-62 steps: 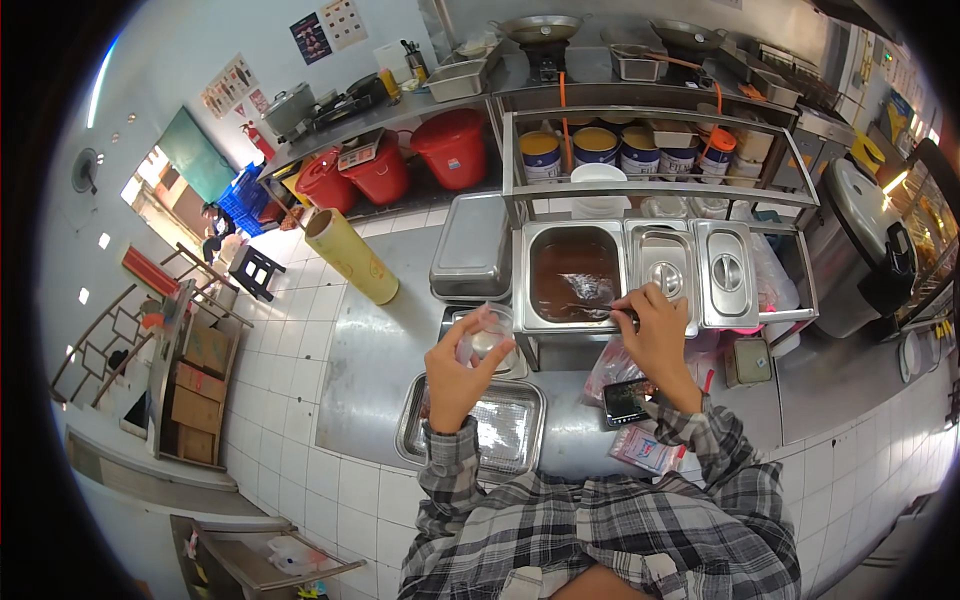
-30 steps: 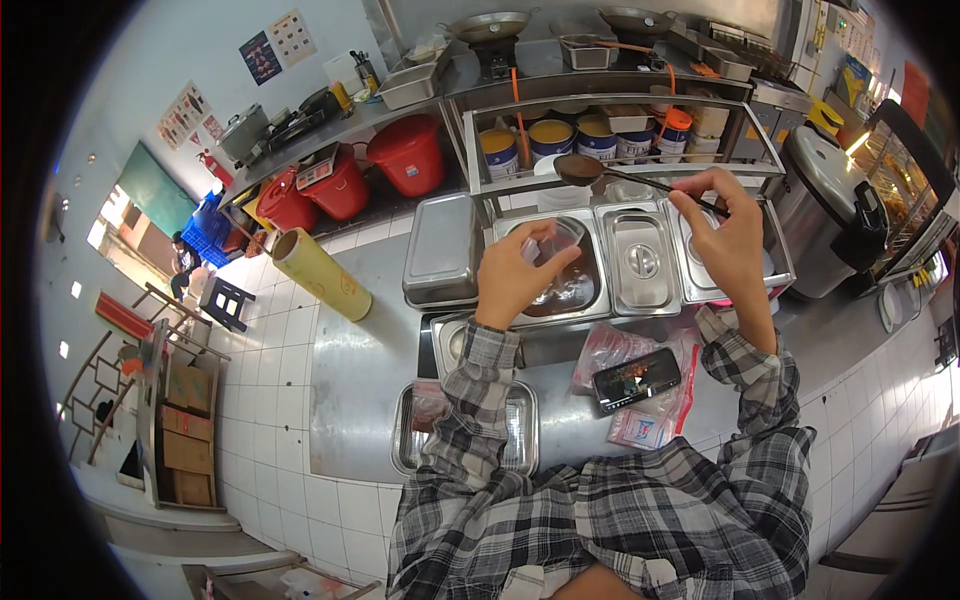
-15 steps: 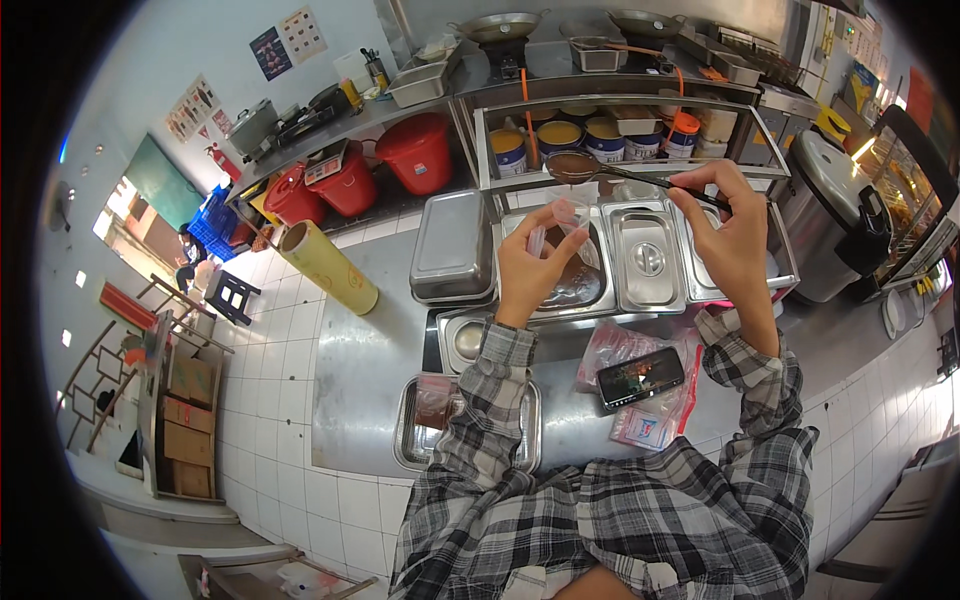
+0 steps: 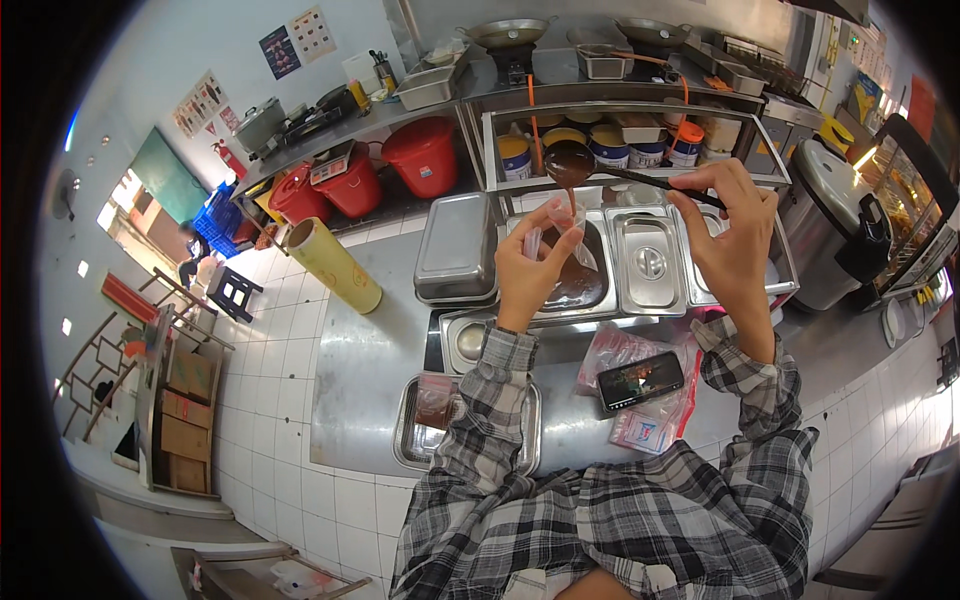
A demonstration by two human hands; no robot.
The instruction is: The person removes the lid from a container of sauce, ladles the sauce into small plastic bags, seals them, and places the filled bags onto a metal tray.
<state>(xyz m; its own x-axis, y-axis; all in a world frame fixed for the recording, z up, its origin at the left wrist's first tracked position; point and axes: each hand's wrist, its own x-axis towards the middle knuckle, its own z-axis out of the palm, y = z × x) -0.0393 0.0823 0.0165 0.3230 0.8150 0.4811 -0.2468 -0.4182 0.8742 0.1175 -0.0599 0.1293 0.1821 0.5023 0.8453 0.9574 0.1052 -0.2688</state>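
Observation:
My right hand (image 4: pixel 728 215) grips the dark handle of a ladle (image 4: pixel 570 160), whose bowl is tipped over my left hand. Brown sauce (image 4: pixel 573 192) runs in a stream from it into a small clear plastic bag (image 4: pixel 577 222). The bag's mouth is pinched by the fingers of my left hand (image 4: pixel 535 270). Below both hands sits an open steel pan (image 4: pixel 600 302) of brown sauce. Beside it is a steel pan with a lid (image 4: pixel 651 262). A filled bag of brown sauce (image 4: pixel 434 402) lies in a steel tray (image 4: pixel 402 450) near my left forearm.
A phone (image 4: pixel 640 381) lies on a pack of plastic bags (image 4: pixel 650 430) before me. To the left stand a cling film roll (image 4: pixel 335 266) and a covered steel container (image 4: pixel 455 247). A large cooker (image 4: pixel 830 220) is at the right. Red buckets (image 4: pixel 420 155) stand under the far-left counter.
The ladle has tilted, and sauce now pours from it into the bag. My left hand stays at nearly the same spot beneath it.

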